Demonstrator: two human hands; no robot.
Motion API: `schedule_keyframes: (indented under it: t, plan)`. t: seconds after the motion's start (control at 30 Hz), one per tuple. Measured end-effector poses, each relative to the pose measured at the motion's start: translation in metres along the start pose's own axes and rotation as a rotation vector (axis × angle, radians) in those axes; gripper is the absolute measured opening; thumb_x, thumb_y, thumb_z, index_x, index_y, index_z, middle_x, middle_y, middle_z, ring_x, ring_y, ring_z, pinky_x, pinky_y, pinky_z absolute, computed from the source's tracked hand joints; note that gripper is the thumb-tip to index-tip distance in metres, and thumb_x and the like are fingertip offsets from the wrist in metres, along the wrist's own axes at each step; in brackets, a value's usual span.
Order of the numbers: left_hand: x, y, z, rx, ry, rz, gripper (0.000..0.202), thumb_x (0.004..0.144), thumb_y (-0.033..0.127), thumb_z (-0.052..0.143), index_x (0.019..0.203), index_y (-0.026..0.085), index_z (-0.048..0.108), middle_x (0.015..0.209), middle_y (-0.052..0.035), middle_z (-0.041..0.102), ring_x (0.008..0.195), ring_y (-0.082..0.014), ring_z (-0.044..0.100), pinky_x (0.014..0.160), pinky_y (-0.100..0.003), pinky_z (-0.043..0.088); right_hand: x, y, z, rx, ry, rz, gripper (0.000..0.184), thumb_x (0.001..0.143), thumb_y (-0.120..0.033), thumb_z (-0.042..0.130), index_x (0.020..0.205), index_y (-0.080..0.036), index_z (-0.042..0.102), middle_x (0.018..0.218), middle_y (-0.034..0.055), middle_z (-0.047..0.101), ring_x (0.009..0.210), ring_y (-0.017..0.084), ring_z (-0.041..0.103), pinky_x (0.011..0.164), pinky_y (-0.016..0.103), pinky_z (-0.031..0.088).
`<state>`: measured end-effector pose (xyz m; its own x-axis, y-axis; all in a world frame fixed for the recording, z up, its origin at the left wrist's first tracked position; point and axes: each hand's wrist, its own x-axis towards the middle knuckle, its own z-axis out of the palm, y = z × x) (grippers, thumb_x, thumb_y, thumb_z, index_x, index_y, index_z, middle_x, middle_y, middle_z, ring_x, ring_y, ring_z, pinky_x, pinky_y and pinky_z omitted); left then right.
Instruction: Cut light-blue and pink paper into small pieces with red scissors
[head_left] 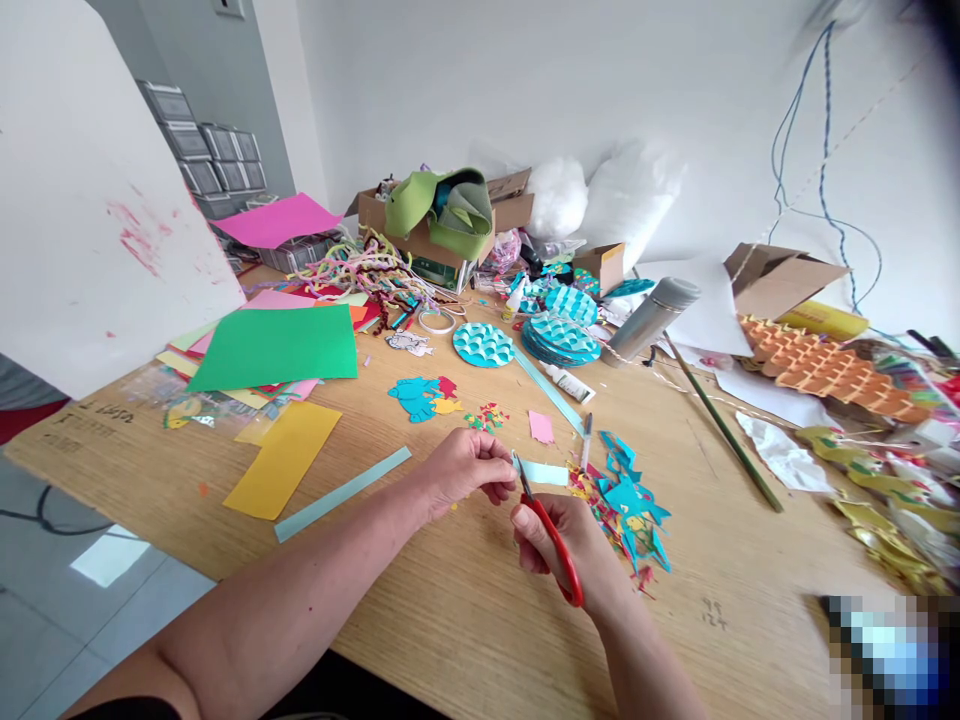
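Observation:
My left hand (480, 468) is closed in a pinch at the near end of a short light-blue paper strip (546, 473). Red-handled scissors (559, 555) are in my right hand (562, 545), their blades pointing up across the strip beside my left fingertips. A longer light-blue strip (343, 492) lies left of my left forearm. Blue paper cutouts and offcuts (630, 495) are scattered just right of my right hand, with a pen (586, 440) at their edge. Blue fish shapes (412, 397) and a pink paper piece (541, 427) lie beyond my hands.
Green paper (277, 348) and yellow paper (285, 462) lie on the left. Behind stand stacked blue patterned discs (561, 340), a glue bottle (570, 383), a grey flask (651, 320) and a box with green felt (442, 215). A stick (724, 430) and orange egg-tray cardboard (832, 370) are right.

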<state>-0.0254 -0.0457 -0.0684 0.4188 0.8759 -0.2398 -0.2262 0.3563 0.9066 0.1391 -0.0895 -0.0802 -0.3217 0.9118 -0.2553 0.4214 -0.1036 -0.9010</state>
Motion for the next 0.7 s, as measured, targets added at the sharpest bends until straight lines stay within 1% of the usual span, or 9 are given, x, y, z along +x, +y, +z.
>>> schedule_keyframes:
  t: [0.27,0.43,0.57,0.7]
  plan:
    - [0.0,-0.0022,0.0012,-0.022,-0.022,-0.019,0.023,0.055,0.026,0.072,0.066,0.012,0.057,0.057,-0.0016,0.064,0.049,-0.0105,0.057,0.053,-0.025,0.045,-0.0006,0.0011,-0.0008,0.021,0.02,-0.003,0.053,0.074,-0.066,0.059,0.052,-0.017,0.052,0.044,0.0038,0.056,0.038,0.011,0.044,0.041,0.023,0.029]
    - [0.0001,-0.0019,0.0019,-0.069,0.001,-0.025,0.024,0.054,0.025,0.072,0.069,0.012,0.059,0.057,-0.0017,0.064,0.047,-0.0104,0.057,0.053,-0.025,0.044,0.0008,0.0016,-0.0007,0.015,0.008,-0.04,0.056,0.076,-0.066,0.056,0.051,-0.017,0.053,0.042,0.0031,0.054,0.037,0.01,0.041,0.04,0.022,0.028]
    - [0.0001,-0.0013,0.0019,-0.069,-0.011,-0.024,0.024,0.054,0.025,0.073,0.068,0.012,0.059,0.056,-0.002,0.064,0.048,-0.0107,0.057,0.053,-0.025,0.044,0.0009,0.0025,-0.0011,0.008,0.002,-0.074,0.055,0.077,-0.064,0.056,0.051,-0.016,0.054,0.044,0.0037,0.055,0.039,0.01,0.043,0.041,0.022,0.029]
    - [0.0003,-0.0019,0.0013,-0.057,-0.03,-0.018,0.024,0.054,0.026,0.073,0.068,0.011,0.059,0.055,-0.0018,0.063,0.048,-0.0107,0.056,0.053,-0.025,0.044,0.0,0.0014,-0.0009,0.023,-0.006,-0.095,0.055,0.077,-0.065,0.056,0.053,-0.015,0.055,0.047,0.0044,0.056,0.04,0.011,0.045,0.041,0.023,0.032]
